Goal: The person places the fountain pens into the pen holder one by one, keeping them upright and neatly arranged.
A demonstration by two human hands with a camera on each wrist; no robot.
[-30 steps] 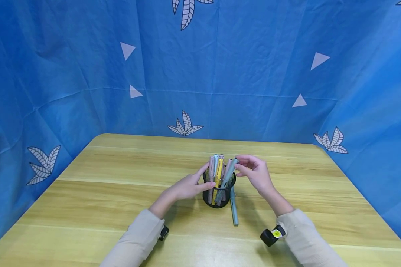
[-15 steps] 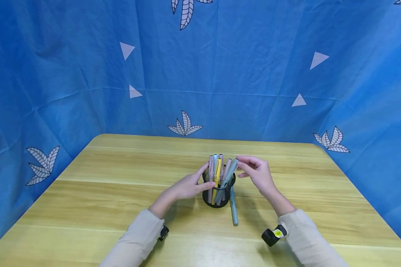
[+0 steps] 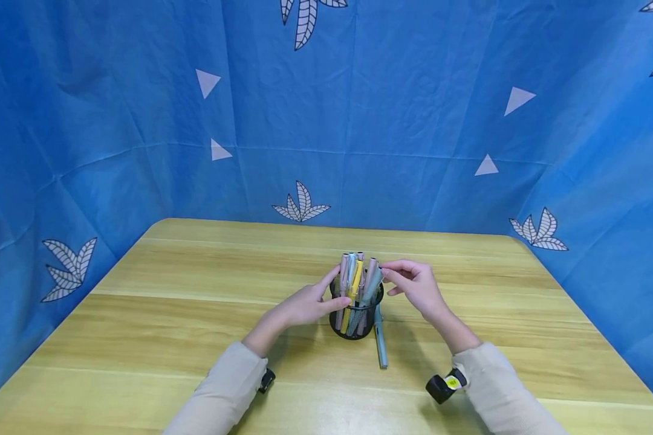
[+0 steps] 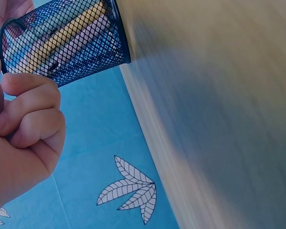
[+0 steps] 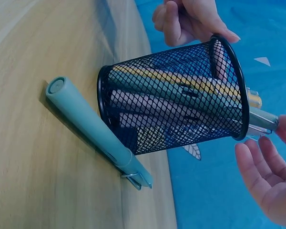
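Observation:
A black mesh pen holder (image 3: 367, 307) stands upright on the table, filled with several pens: pinkish ones, a light blue one, a yellow pen (image 3: 356, 277) and a grey-green pen (image 3: 371, 289). My left hand (image 3: 303, 304) steadies the holder at its rim with thumb and index finger; its other fingers are curled in the left wrist view. With thumb and fingertips, my right hand (image 3: 418, 286) pinches the top end of the grey-green pen, which leans inside the holder. Another grey-green pen (image 5: 93, 126) lies on the table close beside the holder, its clip end near the holder's base.
The wooden table (image 3: 196, 338) spreads out on all sides of the holder. Behind it hangs a blue cloth (image 3: 402, 121) with white leaf and triangle prints. A black wrist camera (image 3: 441, 387) sits at the right sleeve.
My right hand has come down slightly, and the grey-green pen it pinches sits lower in the holder. My left hand and the pen lying on the table stay where they were.

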